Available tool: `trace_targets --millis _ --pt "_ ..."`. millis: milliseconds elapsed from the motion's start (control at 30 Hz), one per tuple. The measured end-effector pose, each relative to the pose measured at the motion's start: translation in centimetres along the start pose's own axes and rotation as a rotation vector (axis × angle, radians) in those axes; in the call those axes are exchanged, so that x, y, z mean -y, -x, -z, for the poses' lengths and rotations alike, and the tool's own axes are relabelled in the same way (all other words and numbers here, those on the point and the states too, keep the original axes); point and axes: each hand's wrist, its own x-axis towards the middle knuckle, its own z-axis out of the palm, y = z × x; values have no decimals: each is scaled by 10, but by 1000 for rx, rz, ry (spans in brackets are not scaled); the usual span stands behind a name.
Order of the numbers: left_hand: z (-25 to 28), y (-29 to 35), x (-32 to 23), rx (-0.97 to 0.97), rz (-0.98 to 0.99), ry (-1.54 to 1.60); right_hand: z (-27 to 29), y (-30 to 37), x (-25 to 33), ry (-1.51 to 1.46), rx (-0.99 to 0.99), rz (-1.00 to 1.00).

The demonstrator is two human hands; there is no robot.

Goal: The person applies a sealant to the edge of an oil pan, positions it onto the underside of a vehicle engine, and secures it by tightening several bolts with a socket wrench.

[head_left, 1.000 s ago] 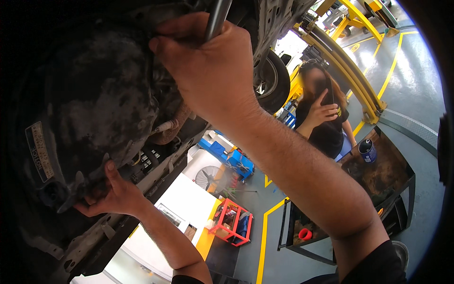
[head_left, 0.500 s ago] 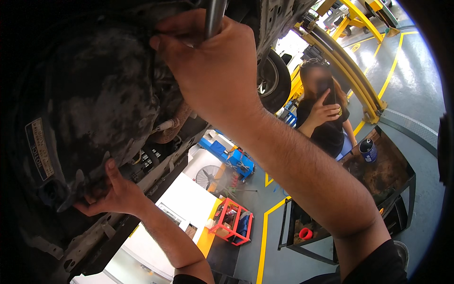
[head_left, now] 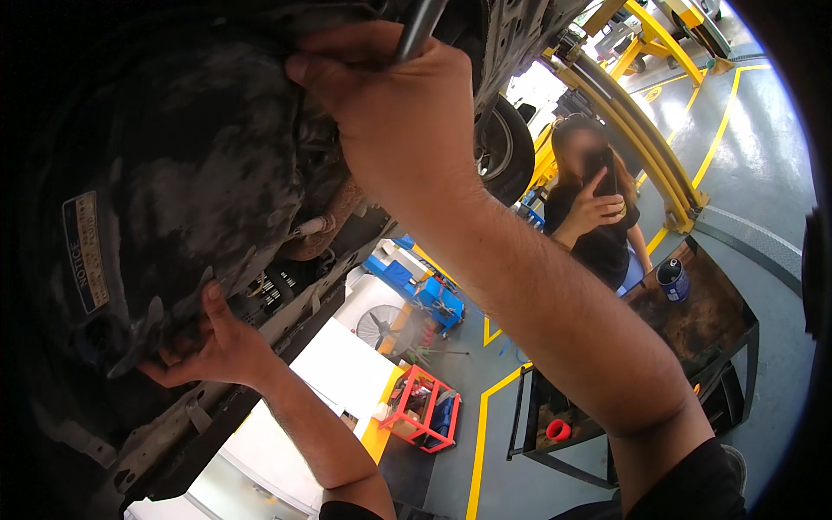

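Note:
Overhead at the left is a dark, stained, rounded cover (head_left: pixel 199 147) on the car's underside, bearing a small label plate (head_left: pixel 84 251). My left hand (head_left: pixel 217 342) is curled at its lower edge, thumb up against a thin dark flap, the other fingers partly hidden around the edge. Higher up, by the cover's right side, my right hand (head_left: pixel 407 113) is closed around a grey metal rod (head_left: pixel 423 30). The rod slants up out of the picture; its lower end is hidden by the hand.
A person (head_left: pixel 594 208) with a phone stands beyond my right forearm. A dark work tray (head_left: pixel 711 316) nearby holds a can (head_left: pixel 673 281) and a red ring-shaped piece (head_left: pixel 558 430). A red cart (head_left: pixel 422 407), floor fan (head_left: pixel 379 328) and yellow lift post (head_left: pixel 641 130) stand farther off.
The rod in my right hand leans farther to the right, and that hand has turned slightly. The car's underside has shifted a little to the right in view. My left hand keeps its place at the edge.

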Motion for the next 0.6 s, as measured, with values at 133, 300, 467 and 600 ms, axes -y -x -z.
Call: trace_targets --millis 133,300,467,600 --pt "1 -4 2 61 -120 -81 -2 -1 -2 -145 -22 -93" --pt "3 -1 2 60 -75 -57 -4 -1 -1 -83 -18 -18" --pt "3 -3 1 64 -55 -31 -4 -1 7 -25 -41 -42" --pt "0 -1 -2 41 -40 -33 -7 -1 8 -199 -19 -224"
